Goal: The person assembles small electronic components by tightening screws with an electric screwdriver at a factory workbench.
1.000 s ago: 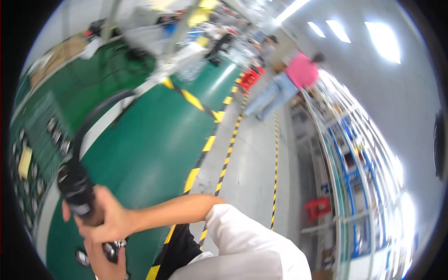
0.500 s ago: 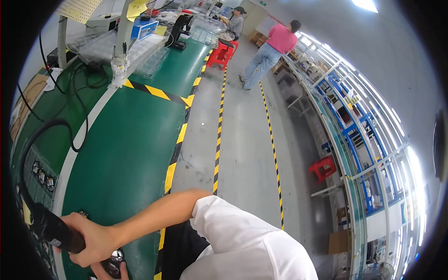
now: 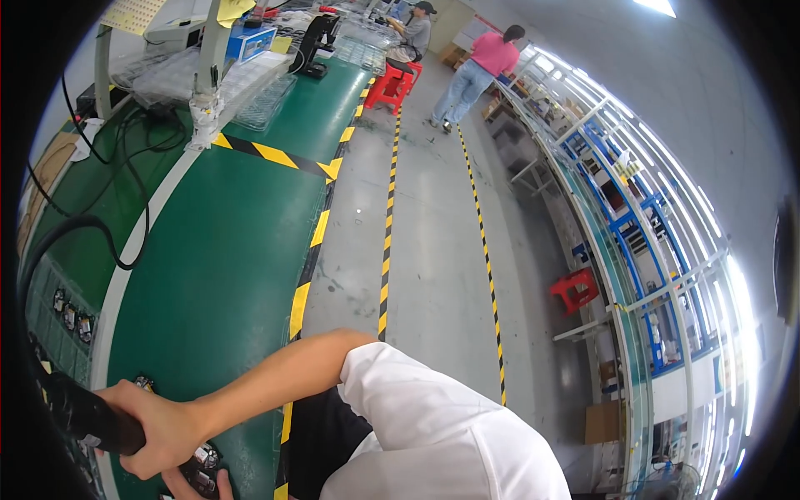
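Observation:
My right hand [image 3: 162, 429] is closed around a black cylindrical corded tool [image 3: 98, 418], which looks like an electric screwdriver. Its thick black cable [image 3: 71, 223] loops up and back over the bench; the tool's tip is hidden behind my hand. Just below, at the lower edge of the picture, my left hand [image 3: 185, 486] grips a small dark rounded part [image 3: 202, 471] with shiny metal pieces, between thumb and fingers. Most of that hand is cut off or covered. Another small dark part [image 3: 144, 383] lies on the green bench mat [image 3: 221, 275] beyond my right wrist.
Clear plastic trays [image 3: 62, 287] hold several small parts at the left. A clear tray [image 3: 262, 104], a blue box [image 3: 252, 43] and a black stand [image 3: 315, 46] stand farther up the bench. Red stools [image 3: 390, 87], one person seated, another [image 3: 475, 75] in the aisle; shelving [image 3: 642, 225] at right.
The person in pink has walked farther down the aisle. The view has shifted slightly; my right hand and the tool sit a little farther left. Both hands keep their grips.

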Tool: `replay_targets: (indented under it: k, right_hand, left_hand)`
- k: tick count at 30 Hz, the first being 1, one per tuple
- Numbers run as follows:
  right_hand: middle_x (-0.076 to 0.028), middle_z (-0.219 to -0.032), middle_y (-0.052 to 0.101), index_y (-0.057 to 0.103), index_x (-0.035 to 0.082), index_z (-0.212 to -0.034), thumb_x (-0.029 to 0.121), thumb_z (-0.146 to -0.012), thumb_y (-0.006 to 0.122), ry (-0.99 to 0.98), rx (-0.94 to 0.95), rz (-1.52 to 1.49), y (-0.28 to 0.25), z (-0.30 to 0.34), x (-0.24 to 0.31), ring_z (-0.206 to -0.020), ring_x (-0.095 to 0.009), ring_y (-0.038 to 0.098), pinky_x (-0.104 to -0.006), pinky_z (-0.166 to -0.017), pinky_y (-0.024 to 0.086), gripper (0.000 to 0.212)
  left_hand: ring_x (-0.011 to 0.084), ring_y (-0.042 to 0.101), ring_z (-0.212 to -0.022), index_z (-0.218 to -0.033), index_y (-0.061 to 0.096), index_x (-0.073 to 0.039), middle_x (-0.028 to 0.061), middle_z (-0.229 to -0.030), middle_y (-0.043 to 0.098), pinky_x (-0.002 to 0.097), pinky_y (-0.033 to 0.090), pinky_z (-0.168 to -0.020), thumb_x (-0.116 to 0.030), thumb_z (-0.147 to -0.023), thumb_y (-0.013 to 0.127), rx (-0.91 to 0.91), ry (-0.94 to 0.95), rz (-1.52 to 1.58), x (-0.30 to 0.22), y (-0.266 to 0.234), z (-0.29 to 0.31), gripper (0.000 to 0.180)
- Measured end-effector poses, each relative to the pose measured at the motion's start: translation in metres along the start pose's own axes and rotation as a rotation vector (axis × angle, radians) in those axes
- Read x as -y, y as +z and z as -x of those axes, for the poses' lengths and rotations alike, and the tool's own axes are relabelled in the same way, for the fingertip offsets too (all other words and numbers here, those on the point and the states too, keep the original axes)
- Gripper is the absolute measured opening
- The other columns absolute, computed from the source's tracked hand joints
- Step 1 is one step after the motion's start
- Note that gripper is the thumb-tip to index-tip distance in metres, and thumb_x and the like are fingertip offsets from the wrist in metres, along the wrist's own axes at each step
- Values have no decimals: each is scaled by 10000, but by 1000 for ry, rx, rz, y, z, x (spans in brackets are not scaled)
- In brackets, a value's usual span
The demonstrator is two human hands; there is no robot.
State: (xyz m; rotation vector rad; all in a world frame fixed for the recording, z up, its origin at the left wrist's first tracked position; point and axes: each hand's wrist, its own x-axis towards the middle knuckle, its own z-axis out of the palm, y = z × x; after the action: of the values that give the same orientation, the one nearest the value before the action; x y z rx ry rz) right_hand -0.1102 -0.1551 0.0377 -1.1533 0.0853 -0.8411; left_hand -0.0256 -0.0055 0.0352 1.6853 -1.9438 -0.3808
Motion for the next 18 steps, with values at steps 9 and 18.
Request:
replay_targets:
  k: [9, 18]
  right_hand:
    - [-14, -768, 603, 572, -21, -1044, 3, -669, 644, -44, -26, 59, 0, -1, 6, -677, -78, 540, -255, -584, 441, 383]
    - [11, -600, 462, 523, -10, -989, -51, -690, 624, -273, -222, 212, -7, -14, 17, -534, -57, 415, -261, -483, 316, 318]
  left_hand:
    - [341, 600, -1169, -1425, 419, 88, 255, -1302, 553, 422, 496, -1015, -1, -805, 805, -4, -45, 88, 5, 3, 5, 736]
    - [335, 599, -1153, -1445, 436, 73, 220, -1289, 574, 400, 497, -992, 42, -778, 789, 51, -219, 210, -13, -12, -13, 755]
